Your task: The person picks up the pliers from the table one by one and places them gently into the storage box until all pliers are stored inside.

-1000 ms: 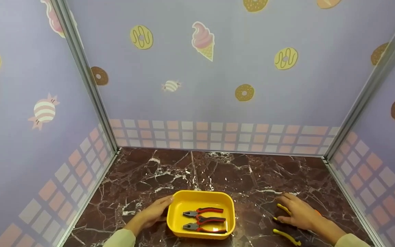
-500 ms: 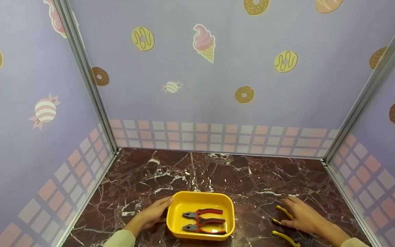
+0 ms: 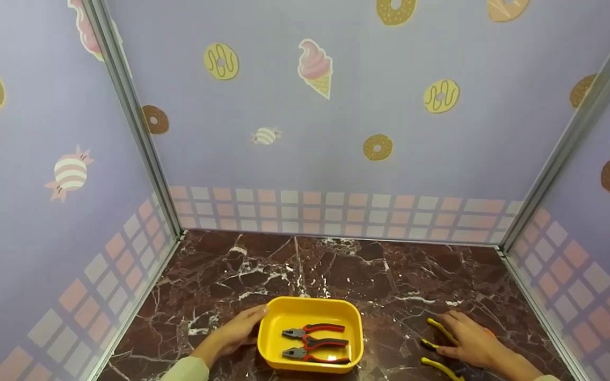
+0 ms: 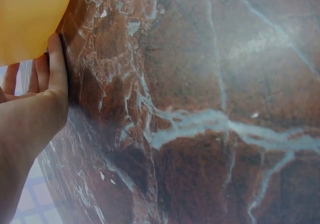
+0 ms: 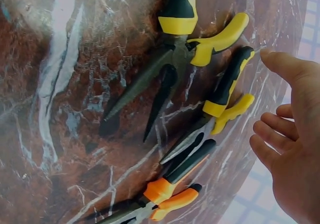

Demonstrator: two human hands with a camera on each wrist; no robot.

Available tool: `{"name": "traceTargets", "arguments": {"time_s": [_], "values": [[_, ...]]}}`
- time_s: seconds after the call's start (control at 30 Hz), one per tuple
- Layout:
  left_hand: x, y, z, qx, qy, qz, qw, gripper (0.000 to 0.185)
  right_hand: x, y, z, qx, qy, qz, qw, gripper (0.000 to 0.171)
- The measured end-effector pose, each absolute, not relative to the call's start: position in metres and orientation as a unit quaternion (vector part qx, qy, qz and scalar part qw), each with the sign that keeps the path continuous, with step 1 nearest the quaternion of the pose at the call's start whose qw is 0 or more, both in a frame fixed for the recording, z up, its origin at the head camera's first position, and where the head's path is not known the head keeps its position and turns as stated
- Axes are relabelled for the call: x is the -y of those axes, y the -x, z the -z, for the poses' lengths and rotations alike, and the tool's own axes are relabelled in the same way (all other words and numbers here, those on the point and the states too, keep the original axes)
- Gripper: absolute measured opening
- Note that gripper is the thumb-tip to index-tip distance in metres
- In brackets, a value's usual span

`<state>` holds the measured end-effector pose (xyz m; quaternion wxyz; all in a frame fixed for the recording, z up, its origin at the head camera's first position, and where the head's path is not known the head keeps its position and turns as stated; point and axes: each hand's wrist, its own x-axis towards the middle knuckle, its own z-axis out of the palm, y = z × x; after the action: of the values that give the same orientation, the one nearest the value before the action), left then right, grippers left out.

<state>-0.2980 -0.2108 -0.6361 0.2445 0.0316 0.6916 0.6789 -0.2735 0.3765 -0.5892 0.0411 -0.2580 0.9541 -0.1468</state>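
A yellow plastic basin [image 3: 310, 305] holds combination pliers [image 3: 323, 343] with red and black handles, lying side by side. My left hand [image 3: 236, 330] rests at the basin's left wall, its fingers mostly straight against the outside; the left wrist view shows them by the basin's lower edge [image 4: 37, 21]. On the right, my right hand [image 3: 472, 338] hovers over loose pliers, fingers loosely bent and holding nothing. Near it in the right wrist view lie yellow-and-black long-nose pliers [image 5: 172, 63], a smaller yellow-and-black pair [image 5: 217, 103] and an orange-and-black pair [image 5: 165, 186].
The dark red marbled tabletop [image 3: 347, 270] has white veins. Purple walls with sweets printed on them enclose it at the back [image 3: 262, 95] and both sides. Metal posts [image 3: 146, 143] stand at the corners.
The right hand has shifted slightly right and toward me over the loose pliers. The left hand and the basin keep their places; the head view tips slightly.
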Motion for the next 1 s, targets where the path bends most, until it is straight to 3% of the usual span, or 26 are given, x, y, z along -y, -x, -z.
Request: {"name": "traceTargets", "arguments": {"time_s": [0.37,0.5,0.77,1.0], "values": [[0.211,0.299,0.641,-0.687,-0.037,-0.685,0.240,0.071,-0.383,0.271,0.600,-0.953,0.254,0.157,0.053,0.066],[0.211,0.299,0.642,-0.685,-0.037,-0.686,0.244,0.072,-0.383,0.272,0.602,-0.953,0.243,0.163,0.073,0.069],[0.212,0.299,0.636,-0.687,-0.036,-0.681,0.251,0.074,-0.380,0.276,0.606,-0.955,0.251,0.146,0.051,0.068],[0.211,0.297,0.638,-0.680,-0.048,-0.690,0.245,0.067,-0.380,0.279,0.607,-0.957,0.240,0.148,0.063,0.071]]}}
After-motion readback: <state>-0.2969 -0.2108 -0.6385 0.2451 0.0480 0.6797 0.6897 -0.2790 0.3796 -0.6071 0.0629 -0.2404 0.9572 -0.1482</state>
